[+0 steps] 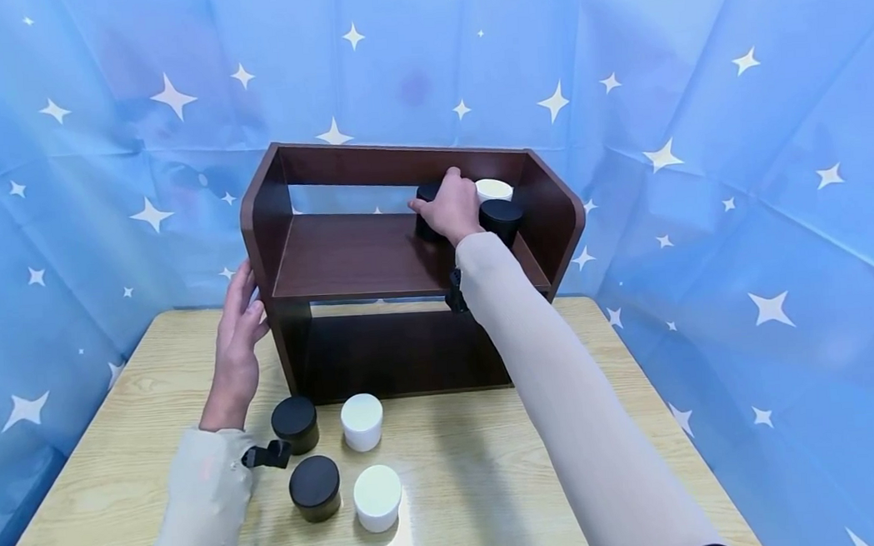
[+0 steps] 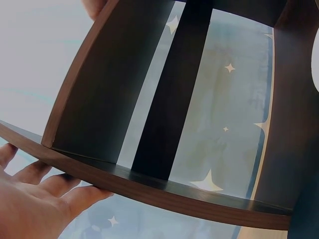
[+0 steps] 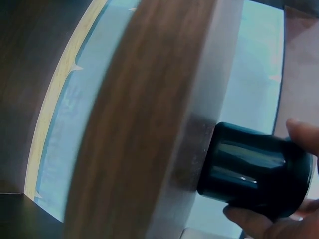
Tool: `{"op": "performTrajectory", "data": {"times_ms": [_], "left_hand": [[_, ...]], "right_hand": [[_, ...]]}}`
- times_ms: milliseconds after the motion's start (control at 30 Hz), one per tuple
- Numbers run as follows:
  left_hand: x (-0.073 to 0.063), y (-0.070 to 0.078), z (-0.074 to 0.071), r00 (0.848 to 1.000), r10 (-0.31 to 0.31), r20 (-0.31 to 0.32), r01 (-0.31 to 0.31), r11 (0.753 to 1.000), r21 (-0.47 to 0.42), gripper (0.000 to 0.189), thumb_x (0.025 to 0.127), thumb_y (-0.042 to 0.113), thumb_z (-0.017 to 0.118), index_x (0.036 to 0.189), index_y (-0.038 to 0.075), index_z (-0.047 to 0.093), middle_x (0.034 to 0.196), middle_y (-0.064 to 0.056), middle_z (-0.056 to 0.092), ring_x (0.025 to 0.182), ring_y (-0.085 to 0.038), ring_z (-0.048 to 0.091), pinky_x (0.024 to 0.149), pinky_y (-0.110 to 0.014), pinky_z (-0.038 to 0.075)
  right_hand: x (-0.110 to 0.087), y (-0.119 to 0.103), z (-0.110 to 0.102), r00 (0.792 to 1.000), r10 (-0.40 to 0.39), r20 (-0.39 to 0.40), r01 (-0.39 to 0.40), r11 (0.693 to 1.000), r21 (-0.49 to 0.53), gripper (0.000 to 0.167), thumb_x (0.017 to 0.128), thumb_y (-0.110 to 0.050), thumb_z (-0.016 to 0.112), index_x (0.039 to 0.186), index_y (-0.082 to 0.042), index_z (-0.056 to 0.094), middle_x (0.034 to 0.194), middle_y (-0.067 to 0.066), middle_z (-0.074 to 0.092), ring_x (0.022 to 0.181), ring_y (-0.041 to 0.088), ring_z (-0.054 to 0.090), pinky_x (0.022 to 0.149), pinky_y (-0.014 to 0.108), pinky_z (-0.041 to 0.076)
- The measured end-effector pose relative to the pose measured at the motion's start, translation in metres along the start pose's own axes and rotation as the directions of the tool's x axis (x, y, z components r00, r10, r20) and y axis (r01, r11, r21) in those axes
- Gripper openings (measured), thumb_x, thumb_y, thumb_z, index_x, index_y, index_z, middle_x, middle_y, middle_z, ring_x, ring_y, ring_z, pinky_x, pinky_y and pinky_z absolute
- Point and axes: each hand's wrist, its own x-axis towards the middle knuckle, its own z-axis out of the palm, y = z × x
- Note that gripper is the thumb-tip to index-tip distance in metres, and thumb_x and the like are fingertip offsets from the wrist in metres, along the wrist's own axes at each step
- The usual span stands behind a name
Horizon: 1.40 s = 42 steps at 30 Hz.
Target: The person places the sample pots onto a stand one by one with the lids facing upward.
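Observation:
A dark brown two-tier shelf (image 1: 361, 253) stands on the wooden table. On its upper board, toward the right, my right hand (image 1: 457, 207) grips a black round jar (image 3: 254, 169) between thumb and fingers. The jar's base meets the board in the right wrist view. Right of that hand stand a white jar (image 1: 494, 189) and another black jar (image 1: 500, 219). My left hand (image 1: 238, 339) rests against the outside of the shelf's left panel (image 1: 257, 225), its fingers loosely extended; in the left wrist view the fingertips lie along the panel.
In front of the shelf, at its left, two black jars (image 1: 294, 424) and two white jars (image 1: 362, 421) stand on the table (image 1: 450, 489), close to my left forearm. A blue star-patterned curtain (image 1: 410, 82) hangs behind and at the sides.

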Motion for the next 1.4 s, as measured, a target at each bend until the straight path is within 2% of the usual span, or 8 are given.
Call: {"op": "performTrajectory", "data": {"times_ms": [433,700,900,1033,1233,1400], "left_hand": [[0.0,-0.001,0.001,1.0,0.0,0.004,0.0,1.0,-0.004,0.057,0.103,0.03,0.032,0.159,0.036,0.024,0.169,0.006,0.021,0.157,-0.022,0.018,0.118,-0.071,0.02],[0.001,-0.001,0.001,1.0,0.012,-0.001,-0.012,1.0,-0.006,0.057,0.102,0.028,0.033,0.159,0.035,0.025,0.168,0.005,0.023,0.157,-0.023,0.019,0.118,-0.072,0.02],[0.0,-0.001,0.001,1.0,0.017,-0.008,-0.017,1.0,0.0,0.057,0.102,0.028,0.032,0.159,0.036,0.025,0.168,0.005,0.023,0.157,-0.022,0.019,0.117,-0.072,0.021],[-0.001,-0.001,0.001,1.0,0.007,-0.002,-0.007,1.0,0.002,0.057,0.103,0.029,0.032,0.159,0.035,0.025,0.169,0.005,0.022,0.157,-0.023,0.018,0.117,-0.073,0.02],[0.0,-0.001,0.001,1.0,0.008,-0.002,-0.008,1.0,0.01,0.056,0.103,0.029,0.032,0.159,0.036,0.025,0.169,0.005,0.022,0.157,-0.023,0.018,0.117,-0.073,0.02],[0.001,-0.001,0.001,1.0,0.009,-0.004,-0.009,1.0,-0.001,0.057,0.103,0.029,0.033,0.159,0.035,0.026,0.169,0.004,0.023,0.157,-0.023,0.019,0.117,-0.074,0.02]], "right_hand": [[0.001,0.003,0.003,1.0,-0.011,-0.014,0.01,1.0,-0.018,0.078,0.089,-0.044,0.073,0.144,-0.003,0.036,0.141,0.021,0.051,0.126,0.032,0.053,0.108,0.042,0.05],[0.001,0.0,0.0,1.0,-0.002,-0.005,0.002,1.0,-0.018,0.083,0.088,-0.048,0.073,0.148,-0.006,0.033,0.144,0.019,0.049,0.129,0.031,0.053,0.108,0.042,0.05],[0.001,-0.005,-0.005,1.0,-0.025,0.006,0.025,0.997,-0.073,0.082,0.088,-0.051,0.072,0.147,-0.007,0.035,0.139,0.017,0.053,0.125,0.03,0.055,0.105,0.042,0.051],[0.0,-0.01,-0.01,0.999,-0.03,0.014,0.031,0.995,-0.096,0.083,0.088,-0.052,0.071,0.148,-0.008,0.035,0.139,0.015,0.054,0.123,0.028,0.056,0.104,0.041,0.052],[0.0,-0.018,-0.023,0.997,-0.067,0.027,0.069,0.992,-0.109,0.091,0.089,-0.054,0.069,0.157,-0.009,0.028,0.145,0.013,0.053,0.13,0.026,0.055,0.109,0.04,0.049],[-0.002,-0.023,-0.041,0.993,-0.109,0.046,0.114,0.988,-0.105,0.084,0.09,-0.057,0.066,0.153,-0.012,0.035,0.149,0.011,0.051,0.134,0.026,0.051,0.111,0.041,0.047]]}}
